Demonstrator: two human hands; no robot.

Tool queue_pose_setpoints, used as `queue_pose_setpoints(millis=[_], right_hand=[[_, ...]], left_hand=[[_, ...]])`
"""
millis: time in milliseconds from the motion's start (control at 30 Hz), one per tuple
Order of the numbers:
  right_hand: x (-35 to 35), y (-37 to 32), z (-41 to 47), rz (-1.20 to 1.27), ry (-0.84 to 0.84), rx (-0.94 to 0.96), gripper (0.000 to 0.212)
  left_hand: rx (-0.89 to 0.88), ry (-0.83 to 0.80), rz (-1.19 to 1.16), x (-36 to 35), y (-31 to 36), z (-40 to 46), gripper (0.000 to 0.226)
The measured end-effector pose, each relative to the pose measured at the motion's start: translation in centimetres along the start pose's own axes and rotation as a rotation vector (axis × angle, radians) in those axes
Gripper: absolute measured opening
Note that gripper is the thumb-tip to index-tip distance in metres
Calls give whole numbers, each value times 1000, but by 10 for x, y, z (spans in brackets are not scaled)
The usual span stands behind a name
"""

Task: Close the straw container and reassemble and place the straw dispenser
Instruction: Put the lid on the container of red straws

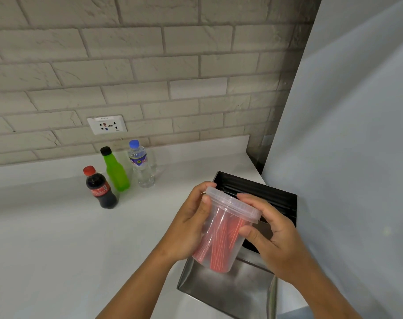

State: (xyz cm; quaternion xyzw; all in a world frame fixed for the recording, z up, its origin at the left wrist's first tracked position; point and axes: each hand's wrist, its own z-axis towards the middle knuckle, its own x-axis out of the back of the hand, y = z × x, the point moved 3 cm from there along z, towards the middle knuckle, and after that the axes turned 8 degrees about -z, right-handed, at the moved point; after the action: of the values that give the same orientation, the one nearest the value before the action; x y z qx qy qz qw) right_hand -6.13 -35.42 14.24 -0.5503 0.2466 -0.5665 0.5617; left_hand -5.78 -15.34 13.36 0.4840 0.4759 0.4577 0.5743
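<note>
A clear plastic straw container (221, 240) full of red straws is held tilted above the counter, with a clear lid (232, 203) sitting on its rim. My left hand (191, 224) grips the container's left side, thumb at the lid's edge. My right hand (271, 236) holds the right side, fingers on the lid and thumb on the wall. Behind and below lies the straw dispenser: a black box (265, 194) with black straws inside and a steel tray-like part (218, 286) in front of it.
Three bottles stand at the back left of the white counter (57, 238): a cola bottle (100, 188), a green bottle (115, 170) and a water bottle (141, 164). A wall socket (107, 124) sits in the brick wall. A pale blue panel (345, 157) rises on the right.
</note>
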Motion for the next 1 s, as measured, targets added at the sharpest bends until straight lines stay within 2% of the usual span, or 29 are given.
queue_pose_setpoints(millis=[233,433,600,800,900,1000], right_hand=[[-2,4,-3,43,7,-48,47],[-7,-3,0,39,27,-24,46],[-6,-1,-1,12,-2,-34,40],[6,-12,1,-170,-78,30,37],[6,-12,3,-146,-48,47,34],[9,-10,3,-142,37,53,36]], left_hand=[[-6,-74,52,0,3,-2,69],[-76,49,-14,-2,9,-2,61],[-91,52,-27,-2,3,-5,60],[-93,83,21,1,-1,-5,68],[-113,87,35,2,4,-4,68],[-56,90,-26,4,4,-5,73]])
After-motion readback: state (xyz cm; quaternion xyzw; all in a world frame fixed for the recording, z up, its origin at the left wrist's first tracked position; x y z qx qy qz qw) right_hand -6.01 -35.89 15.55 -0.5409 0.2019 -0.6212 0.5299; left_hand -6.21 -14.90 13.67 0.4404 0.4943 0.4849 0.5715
